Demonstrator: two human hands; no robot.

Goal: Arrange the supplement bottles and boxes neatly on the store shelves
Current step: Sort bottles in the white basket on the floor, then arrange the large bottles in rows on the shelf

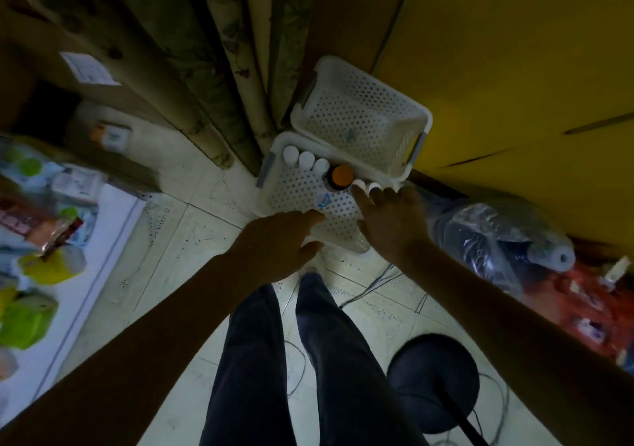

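While both arms reach down, right hand (387, 220) spread open, fingertips on white-capped bottles (366, 186); left hand (281, 239) open, fingers straight, at near rim of basket (295, 188). Orange-capped bottle (341, 176) and three white caps (306, 159) line far wall. Second basket (360, 116) behind, on floor (192, 205).

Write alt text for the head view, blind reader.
A left hand and right hand reach down into a white perforated plastic basket on the floor holding a row of white-capped bottles and one orange-capped brown bottle; a similar basket sits behind.
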